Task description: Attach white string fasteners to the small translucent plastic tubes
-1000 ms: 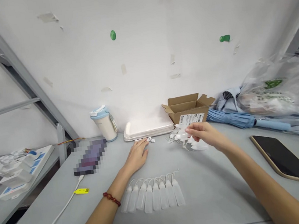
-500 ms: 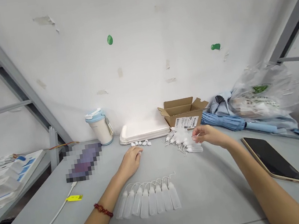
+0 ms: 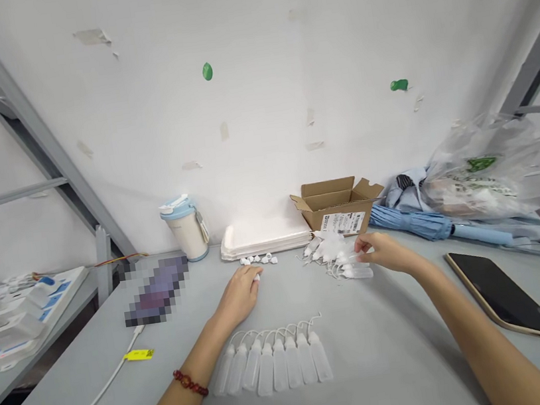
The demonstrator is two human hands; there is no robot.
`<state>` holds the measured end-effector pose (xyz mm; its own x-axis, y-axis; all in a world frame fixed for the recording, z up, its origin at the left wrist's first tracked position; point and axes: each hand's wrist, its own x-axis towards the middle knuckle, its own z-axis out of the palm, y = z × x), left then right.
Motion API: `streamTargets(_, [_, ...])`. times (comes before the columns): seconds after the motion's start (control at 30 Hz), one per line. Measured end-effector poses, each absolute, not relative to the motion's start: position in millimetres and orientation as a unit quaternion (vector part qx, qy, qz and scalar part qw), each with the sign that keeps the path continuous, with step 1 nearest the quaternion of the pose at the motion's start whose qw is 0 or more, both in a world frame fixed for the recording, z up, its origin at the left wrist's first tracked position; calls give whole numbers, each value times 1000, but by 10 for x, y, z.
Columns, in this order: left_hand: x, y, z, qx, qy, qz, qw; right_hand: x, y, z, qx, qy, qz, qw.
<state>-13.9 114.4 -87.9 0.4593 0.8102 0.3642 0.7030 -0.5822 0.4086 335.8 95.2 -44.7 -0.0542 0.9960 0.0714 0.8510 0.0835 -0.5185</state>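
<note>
My left hand [image 3: 237, 295] rests on the grey table with its fingers curled. A small white cap [image 3: 257, 277] shows at its fingertips. Just beyond lie several loose white caps [image 3: 258, 260]. My right hand [image 3: 386, 252] pinches the end of a translucent plastic squeeze bottle [image 3: 352, 256] at the right side of a pile. The pile [image 3: 329, 248] holds several such bottles with white strings, partly overlapping. Nearer to me, several more bottles [image 3: 279, 365] lie side by side in a row, their curved strings pointing away from me.
Behind the caps lies a stack of white trays [image 3: 269, 236], with an open cardboard box [image 3: 333, 203] beside it. A tumbler [image 3: 186, 231] and a blurred phone [image 3: 158, 292] are at left. A blue umbrella [image 3: 416, 222], a plastic bag [image 3: 487, 175] and a black-screened phone [image 3: 507, 296] occupy the right.
The whole view has shifted slightly, so things appear a little further right. Both hands keep nearly the same places; the right fingers stay at the pile.
</note>
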Motion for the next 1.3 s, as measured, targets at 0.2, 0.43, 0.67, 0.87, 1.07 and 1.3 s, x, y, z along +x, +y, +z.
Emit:
streamTargets(0.2, [-144,1142,-896,847,446,273,92,3289,920,-437,-664,-698,167,212])
streamTargets(0.43, [-129,1120,-880,844,454,273,82,3240,891,-403,-658,-703,124,241])
streamTargets(0.67, [-130,1138,-893,836,471,270,75,2753,604,-200,-499,-776,316,220])
streamTargets(0.87, [-135,1134,-899,832,478,271,73,2441,366,-172,-293,-776,559,-3])
streamTargets(1.07, [-119,1101,-873,829,481,276,78,2391,369,-271,-304,-768,562,-38])
streamTargets(1.3, [-98,1081,-842,822,480,286,107,2375,374,-282,-329,-753,565,-75])
